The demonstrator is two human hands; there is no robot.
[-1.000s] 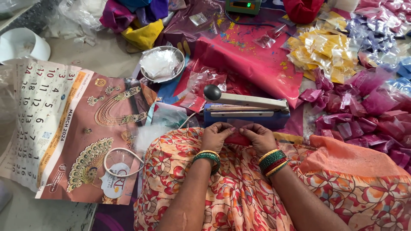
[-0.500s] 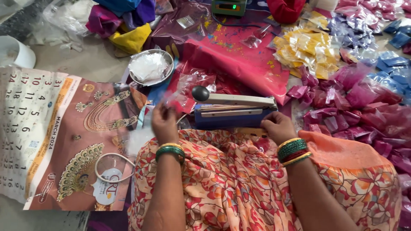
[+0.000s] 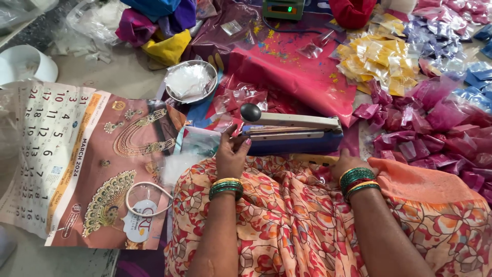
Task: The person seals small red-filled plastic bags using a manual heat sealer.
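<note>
Left hand (image 3: 231, 154) grips the heat sealer (image 3: 294, 134) beside its black knob (image 3: 250, 112).

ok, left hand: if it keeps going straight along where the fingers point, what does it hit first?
The left hand points up and slightly right, at the knob end of the heat sealer. It would probably meet the sealer's black knob first, just past the small packet at its fingertips. Depth is unclear from one view.

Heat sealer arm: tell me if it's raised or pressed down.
Raised a little. The heat sealer shows a narrow gap between its pale arm and blue base, widest at the black knob end.
</note>
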